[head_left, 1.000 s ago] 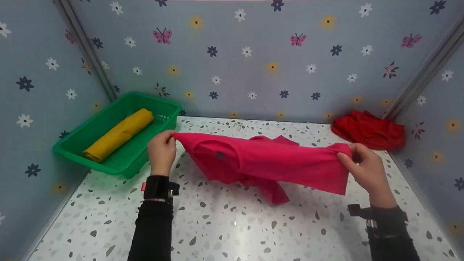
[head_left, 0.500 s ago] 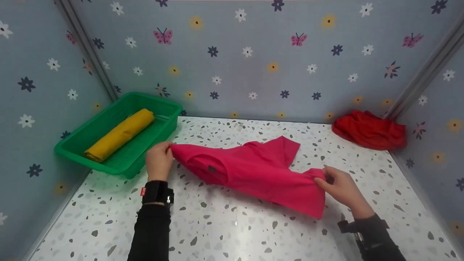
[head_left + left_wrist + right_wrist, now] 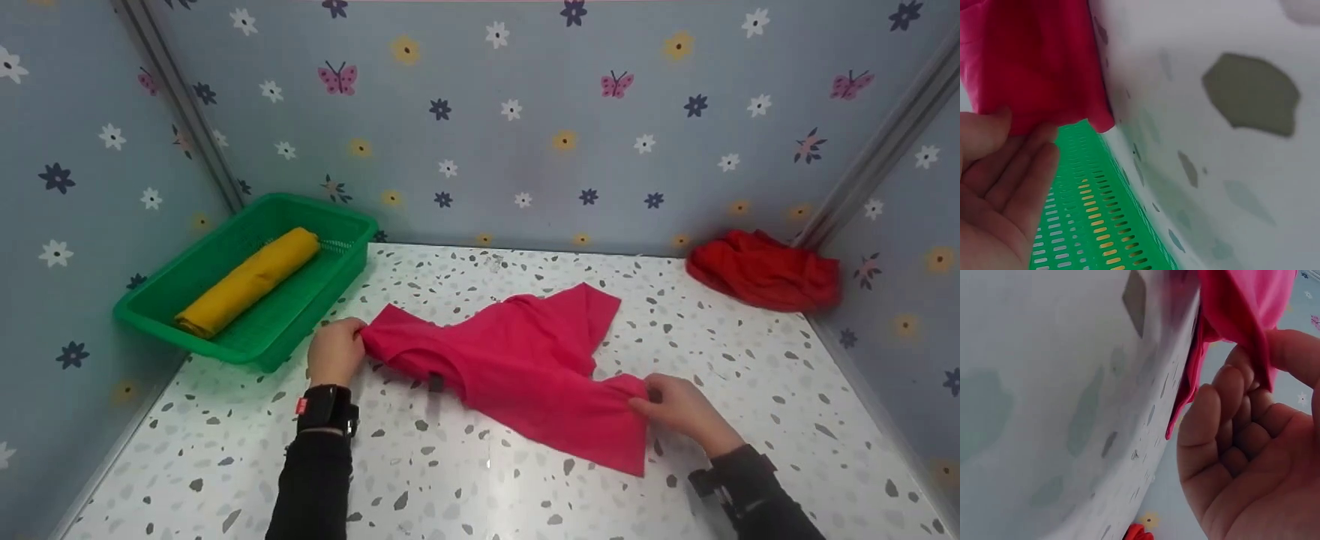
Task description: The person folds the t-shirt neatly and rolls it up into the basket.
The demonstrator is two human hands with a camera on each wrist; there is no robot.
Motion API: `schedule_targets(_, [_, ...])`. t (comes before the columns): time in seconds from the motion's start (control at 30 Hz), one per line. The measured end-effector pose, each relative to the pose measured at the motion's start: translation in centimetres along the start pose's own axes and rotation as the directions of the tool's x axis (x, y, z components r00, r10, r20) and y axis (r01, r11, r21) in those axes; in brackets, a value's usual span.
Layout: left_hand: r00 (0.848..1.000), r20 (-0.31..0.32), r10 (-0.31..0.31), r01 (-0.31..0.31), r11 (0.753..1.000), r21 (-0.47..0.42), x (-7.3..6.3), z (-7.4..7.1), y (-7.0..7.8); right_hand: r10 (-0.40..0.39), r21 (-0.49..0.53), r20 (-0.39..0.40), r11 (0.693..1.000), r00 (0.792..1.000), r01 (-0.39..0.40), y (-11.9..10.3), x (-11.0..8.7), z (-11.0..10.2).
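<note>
A bright pink T-shirt (image 3: 517, 375) lies partly spread over the speckled tabletop, with its neckline and a small dark label facing the near left. My left hand (image 3: 335, 351) pinches the shirt's left end between thumb and fingers, close to the basket; the left wrist view shows the thumb on the pink cloth (image 3: 1039, 62). At the other end, my right hand (image 3: 686, 409) pinches a sleeve-side edge, with a corner hanging below it. In the right wrist view the thumb and index finger clamp a fold of the pink fabric (image 3: 1241, 315), the other fingers curled beneath.
A green plastic basket (image 3: 255, 356) stands at the back left, holding a rolled yellow cloth (image 3: 251, 281). A crumpled red cloth (image 3: 765, 270) lies in the back right corner. Flower-patterned walls (image 3: 525, 172) enclose the table (image 3: 420, 480) on three sides.
Both hands have come down and nearer, the right one also moving left. The pink T-shirt has sunk from being stretched in the air onto the table.
</note>
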State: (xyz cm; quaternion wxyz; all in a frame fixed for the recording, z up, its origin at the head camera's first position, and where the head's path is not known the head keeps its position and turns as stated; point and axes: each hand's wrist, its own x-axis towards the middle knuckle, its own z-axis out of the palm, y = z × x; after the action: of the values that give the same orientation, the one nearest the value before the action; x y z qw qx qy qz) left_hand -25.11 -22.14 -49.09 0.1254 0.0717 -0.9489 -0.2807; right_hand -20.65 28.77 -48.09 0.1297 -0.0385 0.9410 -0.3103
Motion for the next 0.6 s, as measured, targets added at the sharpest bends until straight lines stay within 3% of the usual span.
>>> schedule_targets(0.23, [0.994,0.112,0.004,-0.008,0.999,0.037,-0.9,-0.7,0.3,-0.014,-0.042,0.060,0.999,0.998,0.016,0.4,0.3,-1.8])
schedule_targets(0.4, [0.996,0.016,0.093,-0.094,0.995,0.032,-2.1,-1.3,2.8,-0.047,-0.057,-0.001,0.997,0.999,0.047,0.2,1.3,-4.1])
schedule_targets(0.5, [0.983,-0.056,0.177,-0.174,0.983,0.051,-3.4,-1.1,5.0,-0.052,-0.048,-0.032,0.998,0.998,0.051,-0.1,2.3,-5.1])
schedule_targets(0.6, [0.972,-0.071,0.225,-0.222,0.974,0.051,-5.1,-0.6,7.5,-0.044,-0.038,-0.058,0.998,0.997,0.041,-0.5,3.6,-5.7])
